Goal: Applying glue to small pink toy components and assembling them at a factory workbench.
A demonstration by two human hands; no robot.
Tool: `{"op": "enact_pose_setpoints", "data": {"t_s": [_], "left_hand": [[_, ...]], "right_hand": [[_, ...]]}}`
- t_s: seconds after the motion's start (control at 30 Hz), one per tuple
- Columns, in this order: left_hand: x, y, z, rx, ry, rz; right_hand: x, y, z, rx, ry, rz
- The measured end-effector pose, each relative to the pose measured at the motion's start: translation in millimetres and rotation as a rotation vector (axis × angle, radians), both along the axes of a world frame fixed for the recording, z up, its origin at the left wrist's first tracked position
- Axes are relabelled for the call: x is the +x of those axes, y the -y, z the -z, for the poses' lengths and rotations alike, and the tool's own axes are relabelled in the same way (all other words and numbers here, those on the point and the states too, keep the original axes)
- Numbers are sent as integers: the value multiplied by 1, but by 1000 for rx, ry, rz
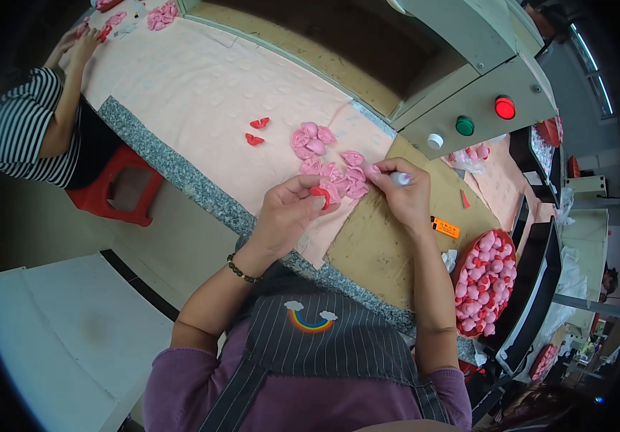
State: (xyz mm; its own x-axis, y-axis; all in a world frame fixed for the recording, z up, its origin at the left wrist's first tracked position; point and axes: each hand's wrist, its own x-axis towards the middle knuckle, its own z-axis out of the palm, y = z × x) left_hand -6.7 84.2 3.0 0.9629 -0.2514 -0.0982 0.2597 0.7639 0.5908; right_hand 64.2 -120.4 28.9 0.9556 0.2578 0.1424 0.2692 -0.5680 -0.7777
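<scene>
Print point(446, 227) marks an oblong orange block point(439, 224), four o'clock from your right hand point(408, 199), gripping a whitish cylinder point(401, 178); your left hand point(286, 216) pinches a red-and-pink piece point(332, 191).

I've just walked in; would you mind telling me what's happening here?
The person's left hand holds a red piece; the right hand holds a white tube-like item. Pink pieces lie on the cloth beyond, two red pieces to their left. A red container heaped with pink and red pieces stands at the right.
</scene>
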Motion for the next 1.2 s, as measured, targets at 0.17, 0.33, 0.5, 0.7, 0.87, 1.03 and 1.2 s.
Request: {"op": "enact_pose_setpoints", "data": {"t_s": [0.17,0.33,0.5,0.7,0.87,1.03,1.2], "left_hand": [[9,32,-4,-136,-41,-6],[8,51,0,-128,-17,101],[12,55,-10,-141,-49,200],[12,61,-2,-109,-15,299],[13,67,1,-63,-28,295],[14,71,6,29,16,315],[14,70,4,35,1,323]], "right_hand": [[-32,10,-12,968,-539,127],[-54,18,-10,594,-398,244],[-66,21,-19,324,-32,132],[-69,38,-5,344,-117,145],[-73,45,-13,597,-137,233],[-81,44,-20,536,-69,152],[-81,41,-17,399,125,68]]}}
